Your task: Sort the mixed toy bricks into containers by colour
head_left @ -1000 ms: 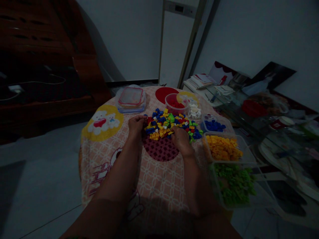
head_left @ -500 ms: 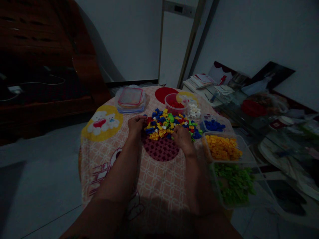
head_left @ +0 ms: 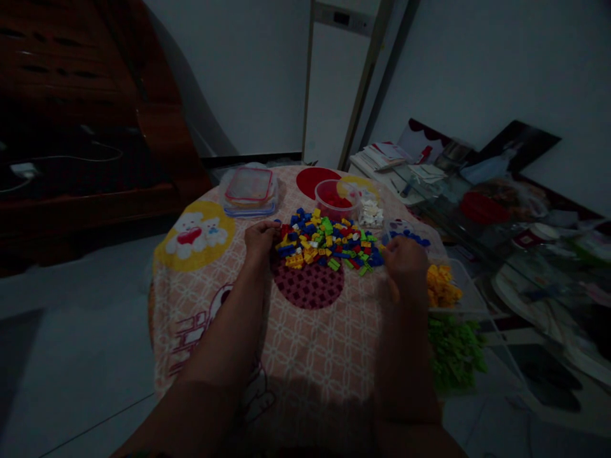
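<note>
A pile of mixed coloured bricks (head_left: 329, 238) lies on the patterned tablecloth (head_left: 310, 343). At its left edge my left hand (head_left: 260, 240) is closed, with a small blue piece showing at the fingertips. My right hand (head_left: 405, 257) is closed and slightly blurred, right of the pile, with a bit of yellow at its fingertips. It partly covers the box of yellow bricks (head_left: 442, 286). Blue bricks (head_left: 413, 238) lie in a clear box just behind it. Green bricks (head_left: 456, 353) fill another box, partly behind my right forearm.
A round tub (head_left: 337, 197) of red bricks and some white bricks (head_left: 371, 212) stand behind the pile. Stacked lids and boxes (head_left: 249, 191) are at the back left. A cluttered glass table (head_left: 482, 235) adjoins on the right; a wooden bench (head_left: 162, 140) is at left.
My right hand has moved right, from the front of the pile to the yellow and blue brick boxes. My left hand has stayed at the pile's left edge.
</note>
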Motion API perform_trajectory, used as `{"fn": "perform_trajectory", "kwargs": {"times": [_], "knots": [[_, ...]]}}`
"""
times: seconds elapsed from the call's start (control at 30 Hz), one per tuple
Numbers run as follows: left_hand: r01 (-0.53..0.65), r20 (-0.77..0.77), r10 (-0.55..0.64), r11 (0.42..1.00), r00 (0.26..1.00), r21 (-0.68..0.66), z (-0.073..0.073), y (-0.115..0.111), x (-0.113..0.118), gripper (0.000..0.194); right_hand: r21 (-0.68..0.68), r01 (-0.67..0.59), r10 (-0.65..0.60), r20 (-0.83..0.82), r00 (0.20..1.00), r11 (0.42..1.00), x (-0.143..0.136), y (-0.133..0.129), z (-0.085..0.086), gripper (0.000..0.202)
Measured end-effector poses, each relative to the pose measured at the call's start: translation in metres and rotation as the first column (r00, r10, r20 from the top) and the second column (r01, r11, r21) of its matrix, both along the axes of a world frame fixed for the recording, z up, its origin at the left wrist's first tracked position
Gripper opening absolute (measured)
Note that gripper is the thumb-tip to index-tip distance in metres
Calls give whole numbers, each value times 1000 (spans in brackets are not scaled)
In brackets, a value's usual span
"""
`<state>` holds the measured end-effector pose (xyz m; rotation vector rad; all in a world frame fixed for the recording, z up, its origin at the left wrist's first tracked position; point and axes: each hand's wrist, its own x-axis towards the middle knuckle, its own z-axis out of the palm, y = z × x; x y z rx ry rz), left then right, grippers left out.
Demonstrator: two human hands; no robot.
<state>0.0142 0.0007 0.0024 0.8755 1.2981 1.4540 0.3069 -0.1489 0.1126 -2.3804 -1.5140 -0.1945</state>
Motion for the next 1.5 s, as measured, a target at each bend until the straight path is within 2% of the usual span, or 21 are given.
{"fn": "perform_trajectory", "kwargs": {"times": [0.1, 0.2, 0.37, 0.47, 0.63, 0.83, 1.03, 1.2, 1.5], "knots": [[-3, -1, 3, 1000, 1000, 4, -1, 1, 0, 21, 165, 88, -97, 49, 994, 982, 22, -17, 3, 8], [0, 11, 0, 1000, 1000, 9, -1, 2, 0, 20, 268, 137, -154, 42, 987, 954, 28, -30, 12, 13], [0, 16, 0, 1000, 1000, 20, -2, 1, 0, 21, 344, 101, -99, -23, 995, 934, 18, -37, 34, 22], [6, 2, -6, 1000, 1000, 7, -2, 1, -1, 20, 338, 45, -26, -59, 998, 940, 9, -31, 36, 26], [-1, -7, 1, 1000, 1000, -1, -2, 2, -1, 19, 234, -121, 147, -98, 984, 965, -14, -8, 20, 29], [7, 25, -7, 1000, 1000, 18, 0, -1, 0, 19, 41, -239, 243, -185, 952, 970, -55, 22, -6, 31], [11, 33, -12, 1000, 999, 20, 2, -1, 0, 18, -132, -444, 410, -221, 885, 886, -97, 33, -34, 35], [-1, 24, 0, 1000, 1000, 17, 2, 0, 0, 18, -259, -440, 402, -188, 896, 860, -107, 32, -49, 37], [-2, 35, 1, 1000, 999, 9, 3, -4, 1, 19, -227, -405, 356, -227, 907, 886, -96, 37, -52, 22]]}}
